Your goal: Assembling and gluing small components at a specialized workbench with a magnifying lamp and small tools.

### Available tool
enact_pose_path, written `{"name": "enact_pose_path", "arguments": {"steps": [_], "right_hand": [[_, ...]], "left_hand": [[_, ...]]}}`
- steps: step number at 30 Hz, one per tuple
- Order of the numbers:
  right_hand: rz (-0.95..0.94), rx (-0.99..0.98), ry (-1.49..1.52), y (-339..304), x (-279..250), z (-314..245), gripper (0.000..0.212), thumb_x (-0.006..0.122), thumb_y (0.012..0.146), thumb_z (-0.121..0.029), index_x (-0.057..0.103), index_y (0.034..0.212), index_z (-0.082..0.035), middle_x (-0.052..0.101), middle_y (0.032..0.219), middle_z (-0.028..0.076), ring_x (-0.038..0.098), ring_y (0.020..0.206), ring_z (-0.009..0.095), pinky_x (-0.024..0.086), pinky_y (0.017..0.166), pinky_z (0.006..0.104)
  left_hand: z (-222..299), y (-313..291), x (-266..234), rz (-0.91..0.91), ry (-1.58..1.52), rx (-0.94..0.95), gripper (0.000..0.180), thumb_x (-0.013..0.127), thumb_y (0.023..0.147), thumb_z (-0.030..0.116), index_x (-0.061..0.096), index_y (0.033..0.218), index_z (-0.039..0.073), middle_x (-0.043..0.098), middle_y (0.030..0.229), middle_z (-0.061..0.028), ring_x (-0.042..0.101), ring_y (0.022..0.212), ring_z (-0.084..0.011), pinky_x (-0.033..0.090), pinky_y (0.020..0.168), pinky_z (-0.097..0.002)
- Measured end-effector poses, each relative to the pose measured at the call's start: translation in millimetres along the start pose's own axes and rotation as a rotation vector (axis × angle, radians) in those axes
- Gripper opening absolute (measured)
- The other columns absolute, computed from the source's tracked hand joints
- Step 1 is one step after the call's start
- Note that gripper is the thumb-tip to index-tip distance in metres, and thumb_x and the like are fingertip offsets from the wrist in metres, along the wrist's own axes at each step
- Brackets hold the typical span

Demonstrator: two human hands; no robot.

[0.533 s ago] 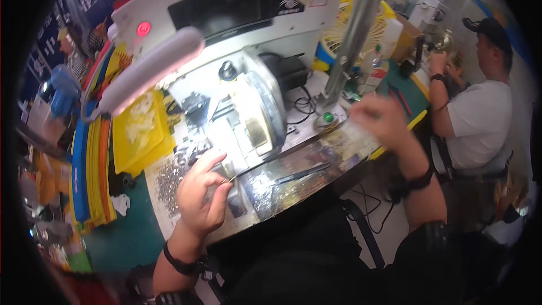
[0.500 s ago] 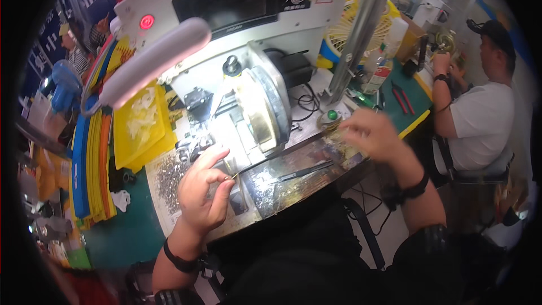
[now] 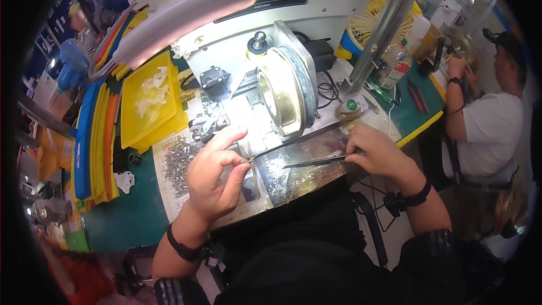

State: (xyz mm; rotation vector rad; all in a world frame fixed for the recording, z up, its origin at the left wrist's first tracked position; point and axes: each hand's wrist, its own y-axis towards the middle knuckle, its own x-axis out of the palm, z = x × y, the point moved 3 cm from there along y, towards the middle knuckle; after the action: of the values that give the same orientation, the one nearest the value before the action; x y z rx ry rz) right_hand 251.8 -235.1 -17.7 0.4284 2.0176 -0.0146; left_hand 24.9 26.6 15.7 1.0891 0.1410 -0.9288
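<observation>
I'm watching a person work with bare hands at a messy bench. The left hand has its thumb and finger pinched together on a tiny, thin gold piece. That piece is up over the front of the bench, just in front of the big round wheel. The right hand is closed on one end of some long black tweezers. Their tips point toward the left hand, but they don't touch the gold piece. I can't tell if the tweezers lie on the bench or are lifted a bit.

How far along is it? I think the job is in the middle. The piece is picked up and the tweezers are in the fingers, so that much is done. The two are not together yet, so some work seems left. A big heap of small metal bits lies on the left, beside the yellow tray. I can't tell if those are finished.
</observation>
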Motion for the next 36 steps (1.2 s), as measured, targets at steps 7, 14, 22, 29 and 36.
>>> {"name": "enact_pose_path", "arguments": {"steps": [7, 14, 22, 29, 36], "right_hand": [[0.180, 0.220, 0.470, 3, -24, -20, 0.012, 0.068, 0.087, -0.002, 0.062, 0.097, -0.002, 0.061, 0.090, 0.002, 0.056, 0.081, 0.010, 0.046, 0.074, 0.0257], [0.203, 0.191, 0.523, 28, -24, -63, 0.012, 0.062, 0.093, -0.007, 0.064, 0.101, 0.002, 0.065, 0.094, 0.009, 0.060, 0.079, 0.012, 0.047, 0.071, 0.0274], [0.505, -0.412, 0.521, 40, -55, -138, 0.018, 0.060, 0.099, -0.013, 0.063, 0.100, 0.005, 0.066, 0.083, 0.014, 0.063, 0.071, 0.020, 0.049, 0.064, 0.0321], [0.466, -0.465, 0.354, 66, -52, -143, 0.019, 0.071, 0.094, -0.014, 0.065, 0.095, 0.004, 0.067, 0.079, 0.012, 0.061, 0.064, 0.023, 0.047, 0.059, 0.0325], [0.428, -0.469, 0.399, 73, -48, -144, 0.017, 0.071, 0.094, -0.013, 0.065, 0.094, 0.003, 0.067, 0.078, 0.011, 0.060, 0.062, 0.023, 0.046, 0.056, 0.0320]], "left_hand": [[1, 4, -4, 0.012, -0.039, 0.042, 0.014, 0.073, 0.082, 0.001, 0.062, 0.088, 0.004, 0.069, 0.118, -0.0247, 0.069, 0.102, -0.0405, 0.054, 0.089, -0.0410], [1, 6, -3, 0.049, -0.072, 0.072, 0.015, 0.076, 0.079, 0.001, 0.064, 0.087, 0.006, 0.070, 0.117, -0.0217, 0.070, 0.094, -0.0370, 0.055, 0.081, -0.0391], [-1, 4, -5, 0.026, -0.035, 0.113, 0.015, 0.076, 0.079, 0.003, 0.063, 0.086, 0.005, 0.071, 0.115, -0.0208, 0.069, 0.101, -0.0383, 0.056, 0.086, -0.0410], [-1, 3, -4, -0.024, -0.056, 0.112, 0.015, 0.074, 0.084, 0.004, 0.061, 0.091, 0.004, 0.069, 0.118, -0.0254, 0.066, 0.111, -0.0445, 0.052, 0.095, -0.0452], [-1, 3, -5, -0.035, -0.034, 0.132, 0.015, 0.074, 0.085, 0.005, 0.061, 0.091, 0.003, 0.069, 0.117, -0.0258, 0.066, 0.112, -0.0447, 0.052, 0.096, -0.0463]]}}
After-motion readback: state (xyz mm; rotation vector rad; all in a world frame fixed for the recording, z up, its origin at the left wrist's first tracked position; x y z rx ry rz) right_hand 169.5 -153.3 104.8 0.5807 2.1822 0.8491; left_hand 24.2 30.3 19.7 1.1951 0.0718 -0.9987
